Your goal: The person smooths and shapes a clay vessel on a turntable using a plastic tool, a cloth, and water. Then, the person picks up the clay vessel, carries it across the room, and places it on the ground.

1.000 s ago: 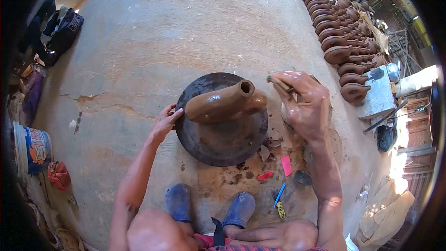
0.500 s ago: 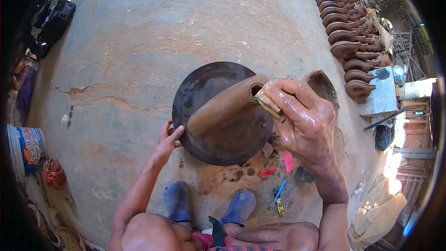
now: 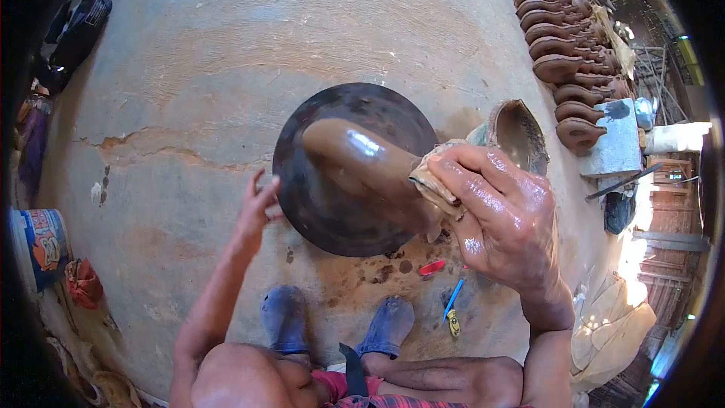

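Right hand point(image 3: 502, 211) pinches a folded cloth point(image 3: 435, 187); left hand point(image 3: 257, 205), spread, holds nothing. The clay vessel point(image 3: 366, 153) appears soft, slippery, best cradled along its body.

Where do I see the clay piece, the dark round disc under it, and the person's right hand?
Clay piece point(image 3: 368, 160): head view, on its side, about mid-length.
Dark round disc point(image 3: 308, 210): head view, on bare surface near its lower left rim.
Right hand point(image 3: 504, 213): head view, on the back of the hand.

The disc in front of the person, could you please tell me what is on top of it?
A brown clay piece, partly blurred, rests on the disc; the surface directly beneath it is covered.
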Demonstrator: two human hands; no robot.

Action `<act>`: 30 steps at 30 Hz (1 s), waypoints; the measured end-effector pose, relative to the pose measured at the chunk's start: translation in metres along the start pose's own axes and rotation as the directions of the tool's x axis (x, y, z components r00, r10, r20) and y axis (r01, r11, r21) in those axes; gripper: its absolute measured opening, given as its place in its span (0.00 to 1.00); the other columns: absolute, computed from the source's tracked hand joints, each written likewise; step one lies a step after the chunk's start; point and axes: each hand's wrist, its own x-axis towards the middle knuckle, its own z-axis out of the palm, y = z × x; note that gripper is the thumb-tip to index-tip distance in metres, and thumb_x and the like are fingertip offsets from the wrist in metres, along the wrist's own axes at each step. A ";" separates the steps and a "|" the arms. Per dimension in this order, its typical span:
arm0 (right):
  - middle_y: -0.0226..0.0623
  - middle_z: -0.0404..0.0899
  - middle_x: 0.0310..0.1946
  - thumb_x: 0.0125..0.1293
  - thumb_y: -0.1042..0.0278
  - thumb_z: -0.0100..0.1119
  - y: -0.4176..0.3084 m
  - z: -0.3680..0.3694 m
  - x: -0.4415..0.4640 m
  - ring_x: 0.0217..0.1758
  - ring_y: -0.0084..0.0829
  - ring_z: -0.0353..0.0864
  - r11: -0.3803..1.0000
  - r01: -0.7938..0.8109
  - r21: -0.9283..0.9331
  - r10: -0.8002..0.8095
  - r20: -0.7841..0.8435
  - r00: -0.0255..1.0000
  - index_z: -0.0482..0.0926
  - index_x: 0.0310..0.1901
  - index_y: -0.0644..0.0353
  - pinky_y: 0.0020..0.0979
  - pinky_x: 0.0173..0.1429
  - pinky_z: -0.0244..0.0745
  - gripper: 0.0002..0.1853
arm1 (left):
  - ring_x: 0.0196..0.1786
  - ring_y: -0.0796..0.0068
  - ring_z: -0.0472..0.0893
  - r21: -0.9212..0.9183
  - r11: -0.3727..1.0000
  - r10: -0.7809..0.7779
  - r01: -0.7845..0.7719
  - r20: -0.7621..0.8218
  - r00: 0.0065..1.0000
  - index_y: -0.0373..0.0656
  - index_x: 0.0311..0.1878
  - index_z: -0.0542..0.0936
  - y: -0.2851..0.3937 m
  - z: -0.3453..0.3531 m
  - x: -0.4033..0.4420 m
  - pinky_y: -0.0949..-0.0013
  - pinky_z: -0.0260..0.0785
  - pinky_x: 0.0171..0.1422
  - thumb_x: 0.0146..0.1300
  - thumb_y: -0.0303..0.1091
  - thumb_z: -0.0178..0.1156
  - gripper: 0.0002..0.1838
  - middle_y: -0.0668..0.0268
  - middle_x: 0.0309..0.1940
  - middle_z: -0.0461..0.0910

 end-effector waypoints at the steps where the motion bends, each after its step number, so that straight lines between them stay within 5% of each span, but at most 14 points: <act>1: 0.42 0.87 0.47 0.55 0.80 0.74 0.000 -0.001 -0.001 0.45 0.44 0.90 1.000 -0.004 -0.004 0.004 0.002 1.000 0.87 0.53 0.61 0.38 0.46 0.86 0.21 | 0.56 0.68 0.81 0.021 0.999 0.045 -0.045 -0.002 0.999 0.51 0.83 0.58 0.021 0.001 0.006 0.61 0.73 0.56 0.73 0.60 0.64 0.44 0.62 0.64 0.79; 7: 0.44 0.88 0.47 0.52 0.83 0.70 0.006 -0.005 -0.008 0.48 0.45 0.90 1.000 -0.016 -0.021 0.016 -0.002 1.000 0.87 0.53 0.62 0.38 0.48 0.86 0.23 | 0.66 0.66 0.77 0.099 0.989 0.108 -0.113 0.056 0.993 0.44 0.82 0.63 0.060 0.010 0.043 0.57 0.70 0.63 0.71 0.60 0.66 0.45 0.55 0.66 0.77; 15: 0.48 0.88 0.47 0.54 0.84 0.66 0.020 -0.008 -0.012 0.50 0.49 0.90 0.995 -0.066 -0.071 0.063 -0.043 0.997 0.87 0.51 0.63 0.40 0.53 0.85 0.20 | 0.51 0.75 0.81 0.040 0.984 0.172 -0.173 0.020 0.985 0.36 0.70 0.76 0.006 0.016 0.021 0.71 0.73 0.54 0.75 0.51 0.66 0.32 0.64 0.50 0.84; 19: 0.48 0.88 0.47 0.55 0.83 0.66 0.024 -0.008 -0.007 0.50 0.49 0.90 0.992 -0.099 -0.078 0.096 -0.037 0.995 0.87 0.51 0.62 0.40 0.53 0.85 0.20 | 0.51 0.73 0.83 -0.116 0.993 0.009 -0.012 -0.025 1.000 0.39 0.65 0.75 -0.036 0.037 -0.042 0.66 0.78 0.53 0.76 0.51 0.65 0.27 0.64 0.53 0.83; 22: 0.47 0.88 0.47 0.55 0.83 0.66 0.030 -0.005 0.002 0.49 0.49 0.90 0.993 -0.088 -0.084 0.083 -0.063 0.995 0.87 0.51 0.62 0.40 0.54 0.84 0.20 | 0.60 0.65 0.82 -0.146 0.985 -0.075 0.088 0.094 0.993 0.42 0.76 0.64 -0.057 0.051 -0.075 0.60 0.80 0.54 0.76 0.52 0.64 0.36 0.61 0.60 0.82; 24: 0.47 0.88 0.46 0.54 0.84 0.66 0.030 -0.005 0.008 0.48 0.49 0.90 0.992 -0.081 -0.092 0.077 -0.054 0.996 0.87 0.51 0.62 0.40 0.53 0.84 0.21 | 0.60 0.64 0.82 0.069 0.904 -0.415 0.421 0.372 0.830 0.45 0.78 0.62 -0.054 0.049 -0.084 0.57 0.80 0.53 0.74 0.51 0.67 0.38 0.60 0.61 0.81; 25: 0.47 0.88 0.46 0.54 0.84 0.66 0.030 -0.004 0.011 0.48 0.49 0.90 0.993 -0.080 -0.086 0.075 -0.052 0.996 0.87 0.51 0.62 0.40 0.53 0.84 0.21 | 0.60 0.64 0.82 0.067 0.903 -0.417 0.423 0.368 0.831 0.45 0.78 0.62 -0.049 0.047 -0.083 0.57 0.80 0.53 0.74 0.51 0.67 0.38 0.60 0.61 0.81; 27: 0.46 0.88 0.46 0.53 0.84 0.65 0.030 -0.001 0.015 0.48 0.49 0.89 0.995 -0.055 -0.087 0.049 -0.069 0.996 0.87 0.51 0.62 0.39 0.52 0.84 0.21 | 0.59 0.66 0.83 -0.067 0.974 -0.204 0.214 0.134 0.970 0.45 0.78 0.62 -0.034 0.045 -0.071 0.56 0.80 0.51 0.76 0.53 0.64 0.37 0.60 0.59 0.82; 28: 0.46 0.88 0.46 0.53 0.84 0.65 0.029 0.000 0.017 0.48 0.49 0.89 0.995 -0.052 -0.082 0.046 -0.070 0.996 0.87 0.51 0.62 0.39 0.52 0.84 0.21 | 0.59 0.66 0.83 -0.067 0.975 -0.204 0.213 0.128 0.971 0.45 0.78 0.62 -0.024 0.040 -0.057 0.56 0.80 0.51 0.76 0.53 0.64 0.37 0.60 0.59 0.82; 30: 0.45 0.88 0.46 0.52 0.84 0.65 0.025 0.000 0.021 0.47 0.48 0.89 0.997 -0.054 -0.048 0.052 -0.047 0.998 0.87 0.51 0.62 0.39 0.51 0.84 0.22 | 0.57 0.67 0.83 -0.017 0.998 0.068 -0.068 -0.013 0.998 0.43 0.77 0.64 -0.009 0.024 -0.029 0.56 0.80 0.49 0.78 0.54 0.60 0.35 0.60 0.58 0.82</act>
